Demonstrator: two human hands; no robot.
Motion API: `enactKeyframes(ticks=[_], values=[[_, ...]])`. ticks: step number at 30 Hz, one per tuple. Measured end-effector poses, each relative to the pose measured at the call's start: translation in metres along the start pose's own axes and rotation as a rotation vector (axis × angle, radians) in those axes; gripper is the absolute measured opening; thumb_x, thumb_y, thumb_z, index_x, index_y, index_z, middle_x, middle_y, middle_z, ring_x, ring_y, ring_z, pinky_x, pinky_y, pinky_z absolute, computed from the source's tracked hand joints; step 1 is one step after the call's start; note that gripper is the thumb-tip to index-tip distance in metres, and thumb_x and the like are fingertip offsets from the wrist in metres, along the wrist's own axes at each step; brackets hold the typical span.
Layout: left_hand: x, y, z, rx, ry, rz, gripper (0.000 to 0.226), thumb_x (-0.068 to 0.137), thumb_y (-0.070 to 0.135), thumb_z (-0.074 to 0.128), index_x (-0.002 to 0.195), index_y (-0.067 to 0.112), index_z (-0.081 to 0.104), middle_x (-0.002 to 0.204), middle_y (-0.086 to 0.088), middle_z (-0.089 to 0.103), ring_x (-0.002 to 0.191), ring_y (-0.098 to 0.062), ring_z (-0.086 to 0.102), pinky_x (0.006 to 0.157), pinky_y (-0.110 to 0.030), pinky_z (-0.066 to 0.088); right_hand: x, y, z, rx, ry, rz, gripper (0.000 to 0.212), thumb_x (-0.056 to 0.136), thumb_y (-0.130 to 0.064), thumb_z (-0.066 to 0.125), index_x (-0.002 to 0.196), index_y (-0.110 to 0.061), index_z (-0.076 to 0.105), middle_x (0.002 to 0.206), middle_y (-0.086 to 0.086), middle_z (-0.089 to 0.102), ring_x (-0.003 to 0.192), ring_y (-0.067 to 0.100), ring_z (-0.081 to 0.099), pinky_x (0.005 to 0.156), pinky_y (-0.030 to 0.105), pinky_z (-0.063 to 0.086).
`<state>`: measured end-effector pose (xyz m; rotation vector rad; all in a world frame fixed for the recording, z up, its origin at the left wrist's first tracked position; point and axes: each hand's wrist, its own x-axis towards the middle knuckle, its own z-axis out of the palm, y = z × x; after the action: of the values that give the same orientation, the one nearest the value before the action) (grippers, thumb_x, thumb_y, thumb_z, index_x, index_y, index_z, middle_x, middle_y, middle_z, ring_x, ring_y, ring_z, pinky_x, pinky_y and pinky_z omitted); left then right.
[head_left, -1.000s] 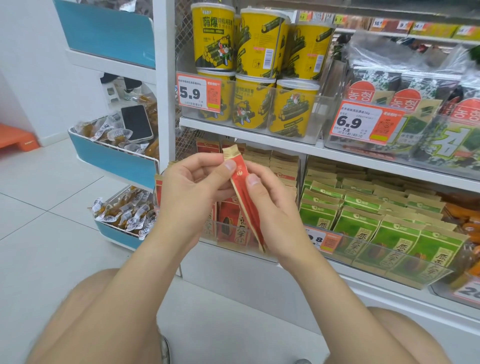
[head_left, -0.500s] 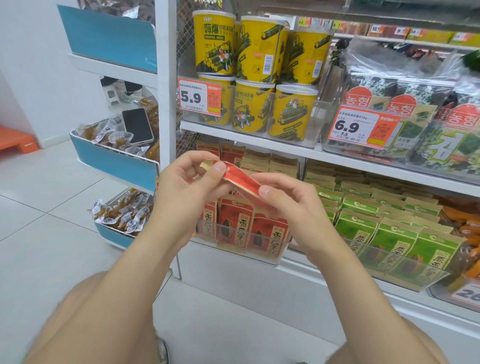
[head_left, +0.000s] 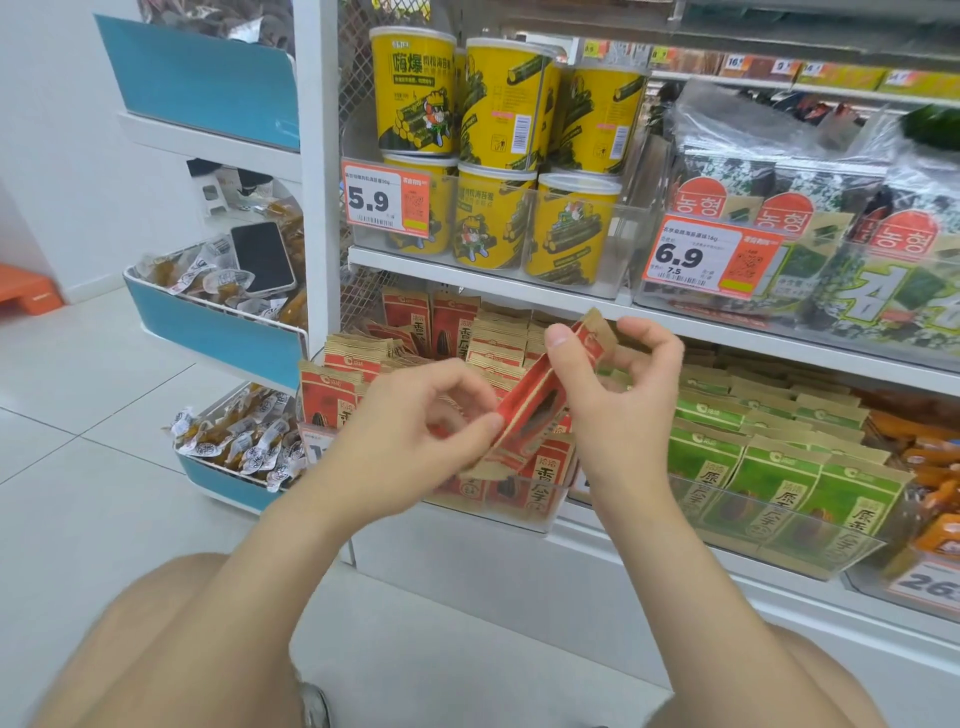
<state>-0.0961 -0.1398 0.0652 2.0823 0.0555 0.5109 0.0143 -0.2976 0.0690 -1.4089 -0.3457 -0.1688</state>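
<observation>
near field: the left hand (head_left: 415, 431) pinches the lower edge of the red packet (head_left: 535, 410) between thumb and forefinger, with the other fingers loosely curled. the right hand (head_left: 623, 415), at 3 o'clock of it, grips the packet's upper half, thumb on the front and fingers curled behind. the packet is held in the air between both hands, its top corner tilted toward 1 o'clock. it sits just in front of the clear bin (head_left: 498, 512) of like red packets on the lower shelf.

assessment: the step appears to be squaring the packet for its row. recommend holding it by the edges only and turning the printed face forward. then stand it upright and slide it in without toppling the front packets.

not verifiable: the packet shows nearly edge-on and its print is unreadable. the bin's price tag is mostly behind the left hand. the orange packs (head_left: 930, 457) at 3 o'clock are cut off by the frame edge.
</observation>
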Motion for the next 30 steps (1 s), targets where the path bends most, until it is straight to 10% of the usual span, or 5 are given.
enactKeyframes(ticks=[4, 13, 19, 25, 30], values=[[-0.001, 0.001, 0.015, -0.047, -0.012, -0.014, 0.016, 0.092, 0.008, 0.079, 0.097, 0.017, 0.067, 0.072, -0.003, 0.075, 0.062, -0.026, 0.073, 0.062, -0.037, 0.064, -0.001, 0.008, 0.004, -0.079, -0.069, -0.030, 0.052, 0.075, -0.059, 0.090, 0.109, -0.035, 0.057, 0.108, -0.005, 0.072, 0.084, 0.020, 0.074, 0.076, 0.046, 0.062], [0.002, 0.009, 0.017, -0.173, 0.100, 0.090, 0.028, 0.111, 0.011, 0.055, 0.086, -0.001, 0.055, 0.068, -0.004, 0.061, 0.059, -0.013, 0.057, 0.057, -0.021, 0.046, -0.012, 0.010, 0.014, -0.033, -0.406, -0.128, 0.020, 0.107, -0.030, 0.063, 0.096, -0.013, 0.067, 0.076, -0.006, 0.066, 0.068, 0.009, 0.058, 0.063, 0.026, 0.046], [0.002, 0.005, 0.014, -0.297, 0.036, 0.029, 0.029, 0.113, 0.010, 0.051, 0.088, -0.004, 0.055, 0.073, -0.012, 0.069, 0.064, -0.030, 0.068, 0.059, -0.043, 0.058, -0.011, 0.009, 0.014, -0.002, -0.426, -0.092, 0.023, 0.111, -0.026, 0.058, 0.093, -0.015, 0.067, 0.074, 0.000, 0.063, 0.068, 0.014, 0.055, 0.062, 0.030, 0.046], [0.001, 0.008, 0.014, -0.289, 0.045, 0.045, 0.029, 0.114, 0.011, 0.049, 0.091, -0.007, 0.054, 0.072, -0.002, 0.068, 0.064, -0.019, 0.068, 0.059, -0.031, 0.058, -0.012, 0.009, 0.016, -0.004, -0.431, -0.112, 0.028, 0.110, -0.034, 0.057, 0.099, -0.011, 0.069, 0.081, 0.016, 0.067, 0.073, 0.015, 0.058, 0.068, 0.036, 0.048], [0.001, 0.008, 0.014, -0.152, 0.192, 0.081, 0.027, 0.114, 0.018, 0.050, 0.094, 0.004, 0.060, 0.072, 0.003, 0.064, 0.062, -0.010, 0.060, 0.059, -0.024, 0.050, -0.012, 0.005, 0.012, -0.087, -0.552, -0.087, 0.019, 0.101, -0.035, 0.063, 0.111, -0.020, 0.065, 0.099, -0.003, 0.076, 0.081, 0.015, 0.070, 0.071, 0.035, 0.056]])
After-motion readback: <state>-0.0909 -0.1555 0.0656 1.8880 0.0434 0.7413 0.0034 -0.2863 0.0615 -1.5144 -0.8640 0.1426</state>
